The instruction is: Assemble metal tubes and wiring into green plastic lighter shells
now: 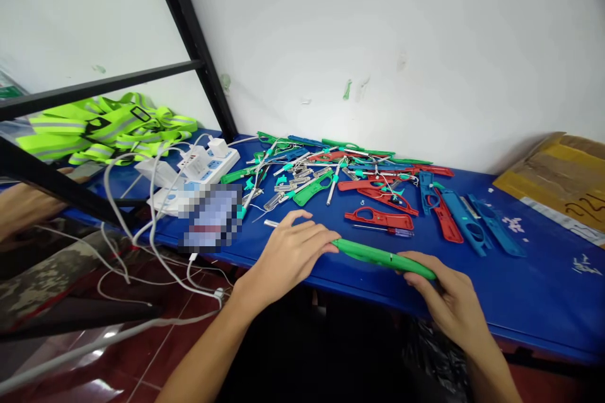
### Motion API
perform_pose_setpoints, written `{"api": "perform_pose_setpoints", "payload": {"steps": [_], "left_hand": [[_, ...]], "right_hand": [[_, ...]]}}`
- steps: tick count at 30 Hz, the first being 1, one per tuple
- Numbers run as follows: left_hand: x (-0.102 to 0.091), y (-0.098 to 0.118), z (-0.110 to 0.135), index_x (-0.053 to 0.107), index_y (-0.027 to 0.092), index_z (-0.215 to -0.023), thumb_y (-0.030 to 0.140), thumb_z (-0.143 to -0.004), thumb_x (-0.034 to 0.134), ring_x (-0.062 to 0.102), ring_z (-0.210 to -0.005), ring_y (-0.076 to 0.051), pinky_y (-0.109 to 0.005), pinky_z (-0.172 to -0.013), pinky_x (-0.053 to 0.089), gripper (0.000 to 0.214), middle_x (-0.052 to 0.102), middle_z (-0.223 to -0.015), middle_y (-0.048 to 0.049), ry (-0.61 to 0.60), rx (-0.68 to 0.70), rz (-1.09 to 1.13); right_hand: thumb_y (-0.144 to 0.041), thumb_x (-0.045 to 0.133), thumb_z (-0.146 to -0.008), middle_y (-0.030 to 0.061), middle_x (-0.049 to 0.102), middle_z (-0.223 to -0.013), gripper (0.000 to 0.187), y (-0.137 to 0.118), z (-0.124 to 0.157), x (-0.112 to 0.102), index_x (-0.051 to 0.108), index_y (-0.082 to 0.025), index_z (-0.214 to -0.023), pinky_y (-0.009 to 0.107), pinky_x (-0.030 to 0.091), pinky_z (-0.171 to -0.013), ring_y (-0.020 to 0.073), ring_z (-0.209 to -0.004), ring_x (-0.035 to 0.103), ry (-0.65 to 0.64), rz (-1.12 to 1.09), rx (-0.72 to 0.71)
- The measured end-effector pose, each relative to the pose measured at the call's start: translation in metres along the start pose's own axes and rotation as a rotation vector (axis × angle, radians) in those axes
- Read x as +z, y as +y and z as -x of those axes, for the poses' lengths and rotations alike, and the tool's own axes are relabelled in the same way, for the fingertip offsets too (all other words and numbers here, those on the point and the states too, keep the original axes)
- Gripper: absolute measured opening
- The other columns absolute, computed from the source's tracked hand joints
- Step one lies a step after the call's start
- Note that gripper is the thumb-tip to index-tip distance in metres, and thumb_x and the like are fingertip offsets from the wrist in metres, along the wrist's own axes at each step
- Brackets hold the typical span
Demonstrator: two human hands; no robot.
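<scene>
A long green lighter casing [366,253] is held level over the front edge of the blue table. My left hand [295,245] pinches its left end between thumb and fingers. At the other end, my right hand [442,286] has its fingers wrapped round the casing. Beyond it lie a red casing half [380,218] with a finger hole and a small screwdriver [384,230]. Farther back is a heap of green, red and blue casing halves, metal rods [333,184] and teal parts. To the right rest blue casing halves [460,217] and another red one [447,217].
A phone with a blurred screen [212,217] lies left, beside a white power strip [212,170] with trailing cables. Yellow-green reflective straps [127,123] and a black frame [203,63] stand beyond. Another person's arm [28,204] is far left. A cardboard box [558,179] sits right.
</scene>
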State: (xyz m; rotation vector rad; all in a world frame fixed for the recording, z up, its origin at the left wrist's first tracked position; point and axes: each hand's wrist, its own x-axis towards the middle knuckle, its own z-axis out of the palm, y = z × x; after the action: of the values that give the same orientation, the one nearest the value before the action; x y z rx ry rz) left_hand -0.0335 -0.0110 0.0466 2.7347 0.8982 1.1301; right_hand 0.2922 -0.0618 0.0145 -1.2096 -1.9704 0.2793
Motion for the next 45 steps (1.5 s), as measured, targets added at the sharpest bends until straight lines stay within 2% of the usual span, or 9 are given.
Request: {"api": "perform_pose_setpoints", "payload": {"steps": [4,7,13,18,22,28,35,40,45], "left_hand": [[0.001,0.002,0.0,0.069,0.018,-0.124,0.017,-0.116,0.055,0.078,-0.087,-0.017,-0.043,-0.107,0.047,0.017,0.084,-0.103,-0.0027,-0.021,0.021,-0.014],[0.001,0.006,-0.003,0.069,0.017,-0.127,0.016,-0.116,0.052,0.078,-0.097,-0.019,-0.044,-0.111,0.045,0.02,0.084,-0.11,-0.0043,-0.033,0.057,-0.058],[-0.017,0.001,-0.004,0.073,0.019,-0.129,0.037,-0.112,0.064,0.073,-0.108,-0.023,-0.051,-0.122,0.039,0.026,0.083,-0.116,-0.0049,-0.016,0.015,-0.144],[-0.022,0.004,-0.002,0.075,0.019,-0.119,0.036,-0.112,0.067,0.066,-0.085,-0.018,-0.039,-0.094,0.045,0.02,0.079,-0.094,-0.0013,0.017,0.057,-0.13],[-0.013,0.01,-0.007,0.075,0.018,-0.117,0.025,-0.113,0.064,0.06,-0.081,-0.018,-0.039,-0.09,0.042,0.013,0.08,-0.094,-0.0011,0.078,0.058,-0.21],[-0.012,0.005,-0.007,0.075,0.019,-0.117,0.027,-0.113,0.064,0.06,-0.086,-0.02,-0.041,-0.093,0.042,0.014,0.079,-0.096,-0.002,-0.004,0.066,-0.191],[-0.007,-0.015,0.004,0.077,0.019,-0.12,0.033,-0.116,0.058,0.064,-0.091,-0.02,-0.038,-0.089,0.046,0.024,0.078,-0.101,-0.004,-0.143,-0.021,-0.107],[-0.002,-0.026,0.01,0.08,0.022,-0.115,0.039,-0.116,0.056,0.07,-0.104,-0.023,-0.04,-0.093,0.053,0.03,0.075,-0.124,-0.0075,-0.26,-0.163,-0.046],[0.001,-0.027,0.007,0.078,0.023,-0.13,0.036,-0.115,0.059,0.065,-0.129,-0.028,-0.048,-0.108,0.053,0.027,0.069,-0.148,-0.01,-0.316,-0.173,-0.043]], "right_hand": [[-0.039,0.069,-0.107,0.0009,0.086,-0.1,0.022,-0.006,-0.005,-0.001,0.077,-0.028,-0.125,0.024,0.066,-0.074,0.0181,-0.079,0.083,-0.148,-0.052,0.052],[-0.038,0.069,-0.108,0.0042,0.087,-0.115,0.028,-0.006,-0.005,0.0,0.079,-0.028,-0.132,0.029,0.068,-0.088,0.0235,-0.098,0.085,-0.218,-0.043,0.019],[-0.04,0.071,-0.106,0.0019,0.088,-0.109,0.031,-0.002,0.002,0.001,0.081,-0.033,-0.135,0.033,0.072,-0.081,0.0253,-0.093,0.086,-0.052,0.047,-0.098],[-0.039,0.077,-0.103,-0.0018,0.087,-0.094,0.027,-0.005,0.003,0.002,0.084,-0.037,-0.129,0.033,0.071,-0.069,0.0233,-0.075,0.084,0.017,0.039,-0.128],[-0.037,0.076,-0.104,-0.0006,0.088,-0.095,0.021,-0.005,0.005,0.004,0.086,-0.034,-0.121,0.036,0.072,-0.07,0.0244,-0.074,0.084,0.098,0.07,-0.138],[-0.05,0.073,-0.105,0.0033,0.088,-0.102,0.028,-0.008,0.001,0.004,0.084,-0.029,-0.119,0.035,0.071,-0.08,0.0252,-0.083,0.086,-0.01,0.074,-0.075],[-0.068,0.073,-0.099,0.0027,0.08,-0.097,0.049,-0.007,0.0,0.01,0.066,-0.028,-0.126,0.03,0.062,-0.064,0.0212,-0.076,0.079,-0.052,0.128,0.061],[-0.047,0.073,-0.106,0.0103,0.072,-0.136,0.033,-0.005,-0.006,0.015,0.06,-0.027,-0.129,0.037,0.064,-0.092,0.0252,-0.115,0.077,-0.119,0.134,-0.053],[-0.04,0.068,-0.109,0.0102,0.07,-0.134,0.029,-0.002,-0.007,0.015,0.067,-0.028,-0.136,0.045,0.059,-0.102,0.0278,-0.119,0.071,-0.146,0.223,-0.064]]}}
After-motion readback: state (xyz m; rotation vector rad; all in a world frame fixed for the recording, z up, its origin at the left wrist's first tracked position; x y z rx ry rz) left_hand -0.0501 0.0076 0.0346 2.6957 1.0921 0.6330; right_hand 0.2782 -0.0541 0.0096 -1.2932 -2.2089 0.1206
